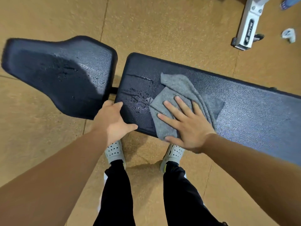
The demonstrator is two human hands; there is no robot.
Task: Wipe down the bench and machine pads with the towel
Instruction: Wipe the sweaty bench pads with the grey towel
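Observation:
A long black bench pad (244,103) runs from the middle of the view to the right, with wet droplets near its left end. A crumpled grey towel (179,88) lies on that end. My right hand (185,123) presses flat on the towel with fingers spread and straight. My left hand (114,121) rests on the pad's near left corner, thumb along the front edge and fingers over the end. A separate black seat pad (57,75) sits to the left, also wet in patches.
The floor is tan rubber matting (162,22). A white machine frame leg (249,25) stands at the far right, with a small white and blue object (289,35) on the floor beside it. My feet in grey perforated shoes stand under the bench's near edge.

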